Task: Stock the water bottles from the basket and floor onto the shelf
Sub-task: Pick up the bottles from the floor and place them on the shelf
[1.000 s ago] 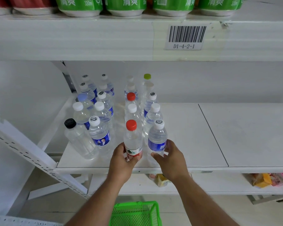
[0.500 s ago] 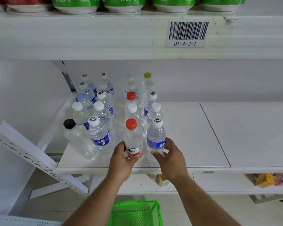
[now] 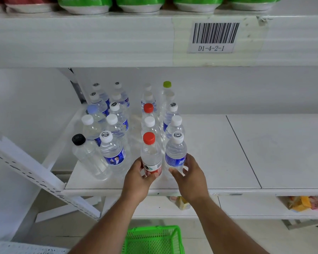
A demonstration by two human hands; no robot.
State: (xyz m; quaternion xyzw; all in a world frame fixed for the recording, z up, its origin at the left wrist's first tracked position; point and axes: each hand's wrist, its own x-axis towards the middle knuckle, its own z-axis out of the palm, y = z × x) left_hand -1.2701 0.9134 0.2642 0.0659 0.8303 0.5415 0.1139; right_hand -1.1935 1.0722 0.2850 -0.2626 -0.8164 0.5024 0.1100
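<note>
Several clear water bottles stand in rows on the left part of the white shelf (image 3: 218, 162). At the front, my left hand (image 3: 138, 182) wraps the base of a red-capped bottle (image 3: 151, 154) with a red and white label. Right beside it, my right hand (image 3: 191, 176) holds the lower part of a white-capped bottle (image 3: 175, 153) with a blue label. Both bottles stand upright on the shelf near its front edge. A green basket (image 3: 154, 241) sits on the floor below, between my forearms; no bottle shows in its visible part.
A black-capped bottle (image 3: 88, 156) and a blue-label bottle (image 3: 112, 154) stand at the front left. The shelf's right half is bare white board. Green cans (image 3: 140, 4) line the upper shelf above a barcode tag (image 3: 214, 36). Snack packs (image 3: 307, 203) lie on the lower shelf. A slanted white upright (image 3: 35, 176) stands left.
Both hands have stayed on the two front bottles, sliding them slightly deeper onto the shelf. The view has tilted down a little.
</note>
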